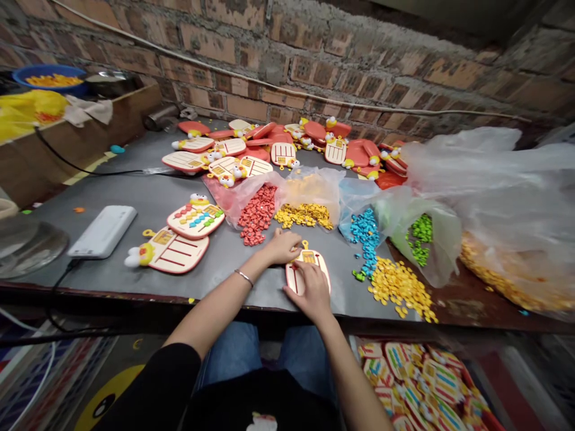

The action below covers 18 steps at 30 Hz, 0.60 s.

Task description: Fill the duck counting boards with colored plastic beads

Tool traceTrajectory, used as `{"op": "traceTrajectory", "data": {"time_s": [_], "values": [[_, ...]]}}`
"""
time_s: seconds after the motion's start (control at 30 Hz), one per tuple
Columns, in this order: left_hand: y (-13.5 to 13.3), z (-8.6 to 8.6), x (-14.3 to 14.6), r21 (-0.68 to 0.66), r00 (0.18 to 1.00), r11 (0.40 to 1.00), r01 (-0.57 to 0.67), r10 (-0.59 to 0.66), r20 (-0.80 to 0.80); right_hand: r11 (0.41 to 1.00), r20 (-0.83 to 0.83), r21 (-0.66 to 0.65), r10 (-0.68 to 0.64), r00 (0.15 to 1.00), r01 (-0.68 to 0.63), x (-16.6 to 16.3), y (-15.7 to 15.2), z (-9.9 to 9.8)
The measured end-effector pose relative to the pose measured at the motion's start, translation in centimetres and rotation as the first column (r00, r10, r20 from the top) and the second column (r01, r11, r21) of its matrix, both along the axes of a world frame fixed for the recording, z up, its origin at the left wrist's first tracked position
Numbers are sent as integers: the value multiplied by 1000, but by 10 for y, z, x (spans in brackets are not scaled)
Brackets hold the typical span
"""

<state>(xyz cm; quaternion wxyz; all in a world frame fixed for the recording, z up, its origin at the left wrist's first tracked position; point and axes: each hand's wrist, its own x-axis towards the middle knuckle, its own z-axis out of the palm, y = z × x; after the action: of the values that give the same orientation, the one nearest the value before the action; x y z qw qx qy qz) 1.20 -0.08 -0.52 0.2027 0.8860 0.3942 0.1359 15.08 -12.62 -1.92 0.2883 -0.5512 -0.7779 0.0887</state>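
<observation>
A small cream board (320, 262) with red-edged sides, dark slots and a yellow loop lies on the table in front of me. My left hand (286, 246) is at its upper left edge, fingers pinched together; what they hold is too small to make out. Over the board's face curves my right hand (313, 290), its thumb by the left edge and its fingers gripping the board. Just beyond are red pieces (257, 214) and yellow pieces (305, 215) spilling from plastic bags. Blue pieces (365, 236) and green pieces (421, 230) lie to the right.
Left, a board with coloured pieces (196, 220) overlaps a bare slotted board (175, 254), near a white power bank (103, 231). Several boards (283, 154) are heaped by the brick wall. Loose yellow pieces (399, 284) lie right; a bin of filled boards (417, 383) stands below.
</observation>
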Motion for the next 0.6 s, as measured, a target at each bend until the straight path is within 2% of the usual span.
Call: {"op": "traceTrajectory", "data": {"time_s": [0.23, 0.4, 0.53, 0.6], "values": [[0, -2, -2, 29, 1000, 1000, -6, 5, 5, 999, -74, -36, 14, 997, -17, 0, 5, 3], [0, -4, -3, 52, 1000, 999, -11, 11, -4, 998, -97, -40, 45, 994, -49, 3, 8, -1], [3, -6, -3, 62, 1000, 998, -27, 28, -15, 991, -129, 33, 130, 983, -127, 6, 6, -5], [3, -6, -2, 65, 999, 997, -33, 34, -17, 989, -175, 106, 121, 977, -104, 6, 5, -4]]}}
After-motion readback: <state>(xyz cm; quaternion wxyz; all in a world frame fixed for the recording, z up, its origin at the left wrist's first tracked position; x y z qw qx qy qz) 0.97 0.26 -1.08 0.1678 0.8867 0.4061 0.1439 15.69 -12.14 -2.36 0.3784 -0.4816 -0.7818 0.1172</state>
